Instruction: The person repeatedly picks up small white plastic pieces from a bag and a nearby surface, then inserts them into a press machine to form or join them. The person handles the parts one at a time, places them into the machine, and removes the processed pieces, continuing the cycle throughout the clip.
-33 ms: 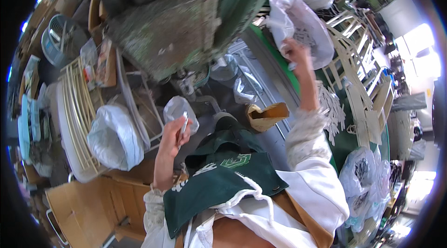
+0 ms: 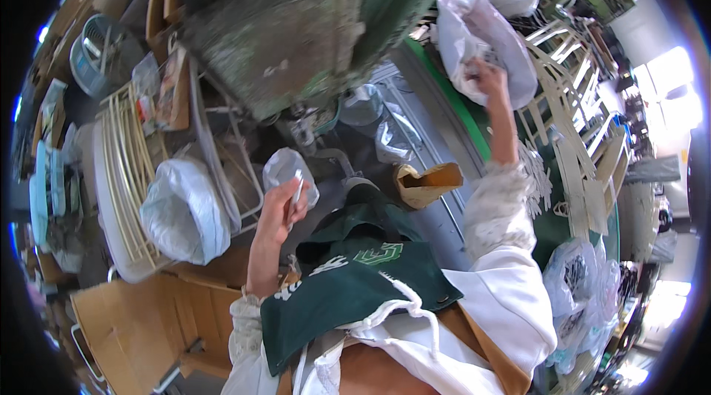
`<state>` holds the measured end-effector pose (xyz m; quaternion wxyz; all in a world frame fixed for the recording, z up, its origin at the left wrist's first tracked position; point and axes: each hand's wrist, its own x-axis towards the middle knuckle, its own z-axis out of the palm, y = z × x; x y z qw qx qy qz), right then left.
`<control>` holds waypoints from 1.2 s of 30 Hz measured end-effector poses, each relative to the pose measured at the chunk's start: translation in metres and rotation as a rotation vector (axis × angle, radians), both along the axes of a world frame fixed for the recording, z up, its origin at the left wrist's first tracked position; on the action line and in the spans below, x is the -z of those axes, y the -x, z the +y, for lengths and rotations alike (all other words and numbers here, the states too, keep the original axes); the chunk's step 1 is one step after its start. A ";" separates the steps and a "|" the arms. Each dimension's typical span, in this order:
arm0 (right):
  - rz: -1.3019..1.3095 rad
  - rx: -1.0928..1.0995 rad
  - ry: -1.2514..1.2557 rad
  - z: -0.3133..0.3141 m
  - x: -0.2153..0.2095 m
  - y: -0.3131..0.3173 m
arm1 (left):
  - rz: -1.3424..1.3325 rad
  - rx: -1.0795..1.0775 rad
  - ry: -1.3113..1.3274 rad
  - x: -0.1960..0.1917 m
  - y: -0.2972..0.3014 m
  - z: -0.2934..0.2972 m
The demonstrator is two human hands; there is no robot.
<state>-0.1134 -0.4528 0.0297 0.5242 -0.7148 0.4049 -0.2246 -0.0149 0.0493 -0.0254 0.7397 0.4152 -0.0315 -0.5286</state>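
My left hand [image 2: 280, 210] is closed around a thin, flat, silvery metal strip [image 2: 298, 189] that stands up out of the fingers. Close behind that hand is a small translucent plastic bag [image 2: 278, 169]. On the far right, my right hand [image 2: 489, 80] reaches into the mouth of a large white plastic bag [image 2: 522, 72]. Small grey metal pieces [image 2: 485, 55] lie inside this bag at my fingertips. Those fingers are small and blurred, so their grip is unclear.
A worn green machine [image 2: 274, 47] looms ahead. White bag [image 2: 181, 210] and long rods [image 2: 118, 173] stand left, above an open cardboard box [image 2: 133, 328]. Right, loose metal strips [image 2: 539, 180] and long flat strips [image 2: 570, 165] cover a green table [image 2: 552, 228]. A yellow-brown container [image 2: 429, 184] stands ahead.
My right hand has moved from the near rim of the white bag further in, onto the metal pieces. My left hand still holds the strip. The whole view has shifted slightly.
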 end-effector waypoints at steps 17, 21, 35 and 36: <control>-0.233 -0.913 -0.522 0.272 0.012 -0.088 | -0.102 -0.472 -0.130 -0.024 0.000 -0.045; 0.015 -0.748 -0.506 0.254 0.031 -0.105 | -0.193 -0.486 -0.204 -0.018 0.004 -0.029; -0.091 -1.018 0.966 0.211 0.214 -0.191 | -0.102 -0.448 -0.036 -0.030 0.018 -0.031; -0.072 -1.025 0.951 0.206 0.210 -0.190 | -0.111 -0.456 -0.030 -0.030 0.017 -0.032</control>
